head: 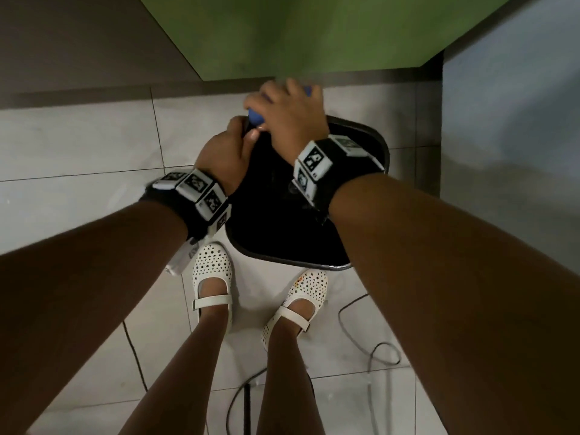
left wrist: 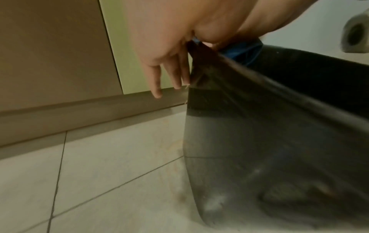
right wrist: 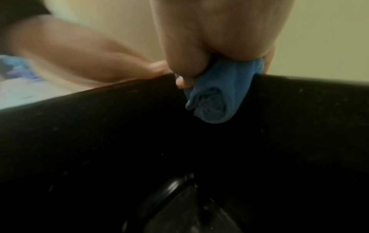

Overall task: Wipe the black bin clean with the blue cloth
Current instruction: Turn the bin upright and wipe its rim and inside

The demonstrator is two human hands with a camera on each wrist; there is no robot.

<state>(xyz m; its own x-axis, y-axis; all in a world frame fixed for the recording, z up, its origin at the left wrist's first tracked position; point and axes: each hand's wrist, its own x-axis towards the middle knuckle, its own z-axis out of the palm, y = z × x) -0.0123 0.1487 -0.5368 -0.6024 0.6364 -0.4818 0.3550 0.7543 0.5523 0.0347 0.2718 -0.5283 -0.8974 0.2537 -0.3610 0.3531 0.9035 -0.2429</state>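
The black bin [head: 381, 149] stands on the tiled floor in front of my feet, its opening facing up. My left hand [head: 238, 136] holds the bin's far left rim, with the thumb inside and the fingers [left wrist: 175, 74] down the outer wall [left wrist: 259, 141]. Right beside it, my right hand [head: 288, 105] grips the bunched blue cloth [head: 255, 118] and presses it over the far rim. In the right wrist view the cloth [right wrist: 215, 97] hangs a little down the bin's dark inner wall [right wrist: 99, 134], with the left hand [right wrist: 89, 59] on the rim to its left.
A green panel [head: 314, 32] and a brown skirting [head: 94, 92] run just behind the bin. A grey wall [head: 508, 120] closes the right side. My feet in white perforated shoes [head: 213, 271] stand close to the bin's near rim. Black cables [head: 370, 346] lie on the floor tiles.
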